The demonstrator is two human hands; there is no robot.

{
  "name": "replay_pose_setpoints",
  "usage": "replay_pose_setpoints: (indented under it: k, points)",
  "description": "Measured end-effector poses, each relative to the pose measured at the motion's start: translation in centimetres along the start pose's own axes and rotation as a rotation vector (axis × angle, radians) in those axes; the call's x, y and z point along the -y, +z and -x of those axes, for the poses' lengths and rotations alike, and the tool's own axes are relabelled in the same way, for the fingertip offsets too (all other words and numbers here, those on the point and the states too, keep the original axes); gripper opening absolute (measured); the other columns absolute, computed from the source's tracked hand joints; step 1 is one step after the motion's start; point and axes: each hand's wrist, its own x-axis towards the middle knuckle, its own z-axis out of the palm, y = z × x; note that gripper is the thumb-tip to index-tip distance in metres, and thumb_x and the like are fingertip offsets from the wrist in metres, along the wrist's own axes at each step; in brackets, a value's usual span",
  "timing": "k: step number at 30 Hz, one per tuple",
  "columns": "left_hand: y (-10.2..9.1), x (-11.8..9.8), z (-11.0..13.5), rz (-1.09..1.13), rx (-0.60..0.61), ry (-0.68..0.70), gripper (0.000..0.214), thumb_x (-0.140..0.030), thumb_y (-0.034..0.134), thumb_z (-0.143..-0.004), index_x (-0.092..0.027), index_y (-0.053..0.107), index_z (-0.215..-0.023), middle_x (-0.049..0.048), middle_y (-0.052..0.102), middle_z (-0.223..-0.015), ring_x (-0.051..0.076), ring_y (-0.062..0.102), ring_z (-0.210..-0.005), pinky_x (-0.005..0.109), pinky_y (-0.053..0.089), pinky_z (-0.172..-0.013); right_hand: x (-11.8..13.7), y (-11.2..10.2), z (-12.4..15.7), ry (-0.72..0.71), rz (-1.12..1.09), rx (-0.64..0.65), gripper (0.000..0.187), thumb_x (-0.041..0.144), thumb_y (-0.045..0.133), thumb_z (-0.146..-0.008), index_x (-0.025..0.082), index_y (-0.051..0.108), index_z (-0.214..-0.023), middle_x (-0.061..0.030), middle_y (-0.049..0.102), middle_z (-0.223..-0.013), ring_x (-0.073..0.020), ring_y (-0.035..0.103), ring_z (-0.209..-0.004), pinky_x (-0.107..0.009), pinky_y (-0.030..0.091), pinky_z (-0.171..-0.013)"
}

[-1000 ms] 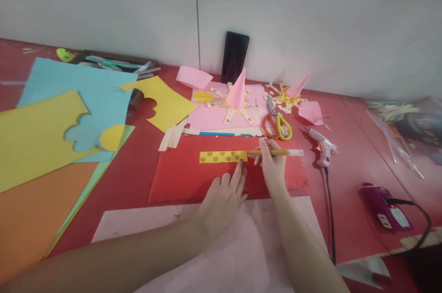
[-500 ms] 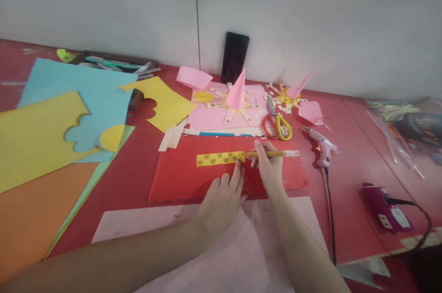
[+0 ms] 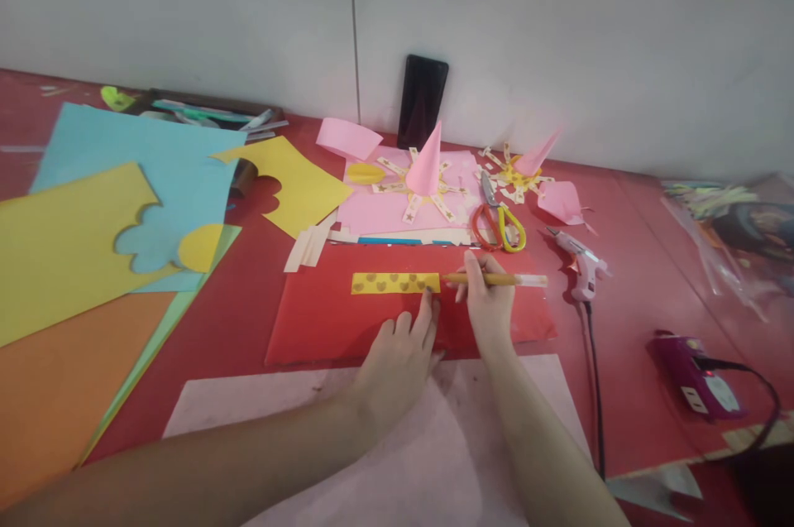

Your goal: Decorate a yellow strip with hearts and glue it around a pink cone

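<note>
A yellow paper strip [image 3: 372, 285] marked with brown hearts lies flat on a red sheet [image 3: 316, 324]. My left hand [image 3: 400, 353] rests with its fingers stretched out, and a fingertip presses the strip's lower edge near its right end. In my right hand [image 3: 489, 304] is a brown marker pen [image 3: 499, 279], held in a pinch and lying almost level. Its tip points left, just off the strip's right end. Under my forearms is a pale pink sheet [image 3: 248, 395].
Scissors [image 3: 498, 217], a pink glue gun [image 3: 576, 262] and a purple power socket [image 3: 698, 378] lie to the right. Behind are pink paper cones [image 3: 425, 167] with star-marked strips and a phone [image 3: 422, 101] against the wall. Coloured sheets [image 3: 68, 237] cover the left.
My right hand has moved slightly right, drawing the marker pen's tip away from the strip's right end. My left hand stays in place on the strip.
</note>
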Motion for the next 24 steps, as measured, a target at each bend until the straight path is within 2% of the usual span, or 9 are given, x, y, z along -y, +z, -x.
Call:
replay_pose_setpoints:
  k: [3, 9, 18, 24]
  points:
    - [0.0, 0.0, 0.0, 0.007, 0.001, 0.004, 0.047, -0.03, 0.025, -0.089, -0.014, 0.035, -0.132, 0.0115, 0.036, -0.138, 0.019, 0.048, -0.075, 0.034, 0.04, -0.06, 0.1, 0.1, 0.1, -0.035, 0.0, -0.013, 0.031, 0.04, 0.047, -0.082, 0.02, 0.042, -0.059, 0.0078, 0.042, -0.038, -0.0075, 0.043, -0.034, -0.02, 0.035, -0.04]
    - [0.1, 0.0, 0.0, 0.059, -0.014, -0.002, 0.047, -0.03, 0.026, -0.089, -0.012, 0.036, -0.131, 0.0124, 0.037, -0.137, 0.019, 0.049, -0.078, 0.034, 0.04, -0.061, -0.5, 0.9, 0.0, -0.019, -0.041, 0.119, 0.032, 0.042, 0.049, -0.081, 0.022, 0.037, -0.058, 0.0085, 0.039, -0.039, -0.01, 0.051, -0.041, -0.022, 0.044, -0.048]
    - [0.1, 0.0, -0.1, 0.036, -0.018, -0.005, 0.047, -0.033, 0.026, -0.089, -0.013, 0.039, -0.129, 0.0118, 0.038, -0.136, 0.019, 0.049, -0.077, 0.033, 0.04, -0.061, -1.1, 0.8, -0.4, -0.034, 0.008, 0.106, 0.034, 0.038, 0.05, -0.079, 0.022, 0.033, -0.055, 0.0091, 0.036, -0.039, -0.0106, 0.052, -0.04, -0.021, 0.043, -0.044]
    - [0.2, -0.1, -0.1, 0.104, -0.024, -0.021, 0.046, -0.033, 0.031, -0.088, -0.017, 0.038, -0.13, 0.0116, 0.039, -0.136, 0.019, 0.05, -0.079, 0.033, 0.04, -0.061, -1.4, 0.9, -0.5, -0.036, 0.032, 0.098, 0.034, 0.039, 0.05, -0.079, 0.022, 0.033, -0.054, 0.0086, 0.037, -0.038, -0.0104, 0.05, -0.039, -0.021, 0.042, -0.042]
